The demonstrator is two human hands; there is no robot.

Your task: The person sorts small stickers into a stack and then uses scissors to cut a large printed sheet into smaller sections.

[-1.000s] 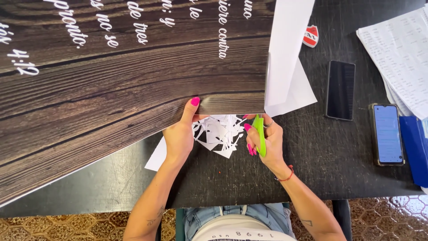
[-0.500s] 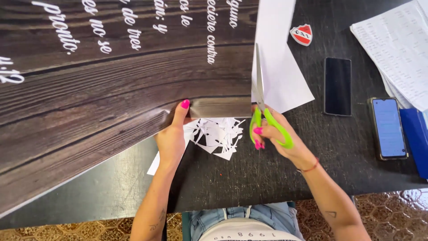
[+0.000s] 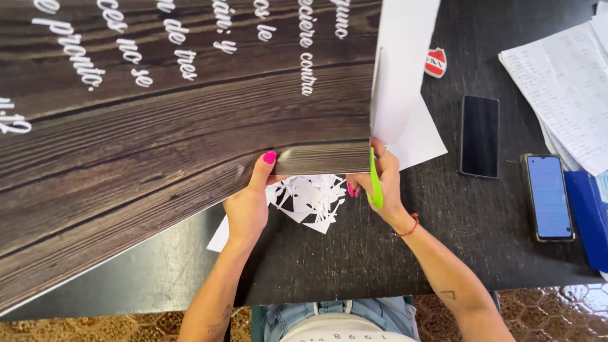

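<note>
head view: a large wood-grain printed sheet (image 3: 158,126) with white lettering covers most of the dark worktop (image 3: 494,240) and serves as the landmark here. the left hand (image 3: 248,201) pinches the lower edge of this sheet, thumb on top with a pink nail, the fingers tucked beneath and out of sight. the right hand (image 3: 379,183) is just right of that edge, at the sheet's right-hand border, fingers closed through the green handles of a pair of scissors (image 3: 375,145); the blades point up along the border, where a white strip of paper (image 3: 405,69) stands beside the printed face. whether the blades are parted cannot be told. below the sheet's lower edge, between the two hands, a heap of white paper scraps (image 3: 313,199) lies on the worktop. to the right of the sheet, well apart, a black phone (image 3: 479,135) lies face up with a dark screen, and farther right a second phone (image 3: 548,197) shows a lit blue screen. a stack of written white pages (image 3: 563,82) lies beyond them, above a blue folder (image 3: 588,215). a small red and white badge (image 3: 435,63) sits just right of the white strip.
</note>
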